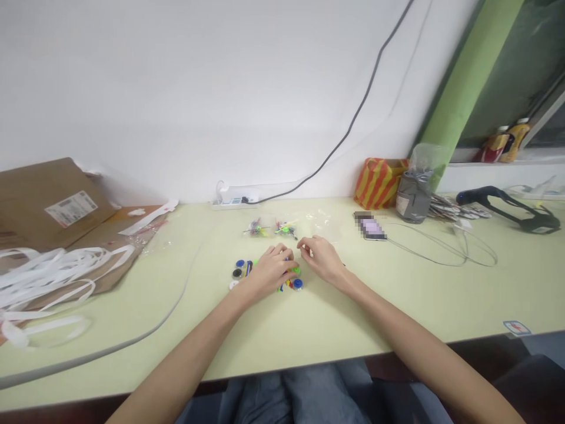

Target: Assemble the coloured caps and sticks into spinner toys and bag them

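My left hand (272, 272) reaches over a cluster of small colourful plastic pieces on the table, its bent fingers apart. Close by its fingertips is a bright green round piece (297, 271); whether they touch it I cannot tell. A blue round piece (298, 284) lies just below. Left of this hand sit another blue disc (240, 263), a black one (237, 273) and a partly covered white one (233, 285). My right hand (321, 258) is beside the cluster, thumb and forefinger pinched together; anything between them is too small to make out.
Behind my hands lie two small bags of coloured parts (256, 228) and a clear plastic wrapper (324, 224). A phone (371, 228), a striped bag (375, 182) and a grey pouch (414, 197) stand right. Cardboard (53, 200), white straps (57, 271) and a grey cable (145, 334) occupy the left.
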Available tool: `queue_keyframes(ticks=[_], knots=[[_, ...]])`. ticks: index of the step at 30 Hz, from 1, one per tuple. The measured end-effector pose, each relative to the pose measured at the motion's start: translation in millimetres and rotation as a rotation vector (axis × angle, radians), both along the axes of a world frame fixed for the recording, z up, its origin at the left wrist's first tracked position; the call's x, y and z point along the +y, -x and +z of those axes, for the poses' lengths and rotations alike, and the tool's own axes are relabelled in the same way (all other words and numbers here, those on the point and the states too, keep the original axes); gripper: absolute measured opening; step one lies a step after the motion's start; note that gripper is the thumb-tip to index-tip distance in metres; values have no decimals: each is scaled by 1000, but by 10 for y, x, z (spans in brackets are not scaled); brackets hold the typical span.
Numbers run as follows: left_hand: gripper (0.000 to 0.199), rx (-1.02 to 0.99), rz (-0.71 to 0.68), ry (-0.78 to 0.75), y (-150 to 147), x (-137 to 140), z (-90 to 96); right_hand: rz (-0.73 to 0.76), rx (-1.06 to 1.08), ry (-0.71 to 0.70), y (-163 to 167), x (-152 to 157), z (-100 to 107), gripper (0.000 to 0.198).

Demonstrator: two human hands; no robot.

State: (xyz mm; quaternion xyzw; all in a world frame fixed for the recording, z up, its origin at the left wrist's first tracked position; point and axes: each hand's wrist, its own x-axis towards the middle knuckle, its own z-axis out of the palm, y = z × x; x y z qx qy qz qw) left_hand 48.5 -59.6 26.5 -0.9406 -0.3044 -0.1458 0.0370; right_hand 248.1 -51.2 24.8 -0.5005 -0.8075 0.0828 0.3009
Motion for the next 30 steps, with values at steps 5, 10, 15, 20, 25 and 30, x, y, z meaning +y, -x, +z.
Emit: queue_keyframes(ticks=[5, 10, 15, 20, 25, 30], knots=[[13, -172, 103, -85, 62, 76, 23, -17, 104, -56, -4, 31, -48, 21], [11, -335, 170, -117, 179, 185, 9, 234, 65, -87, 69, 21, -137, 21], [7, -375, 200, -131, 180, 197, 1, 372, -43, -46, 184, 26, -177, 16], [13, -478, 283, -96, 187, 193, -20, 395, -129, -42, 261, 24, -140, 17], [22, -583, 340, -24, 218, 209, -65, 399, -161, -34, 312, 31, -159, 18], [22, -609, 317, -43, 199, 221, -78, 426, -139, -29, 318, 23, -152, 22]])
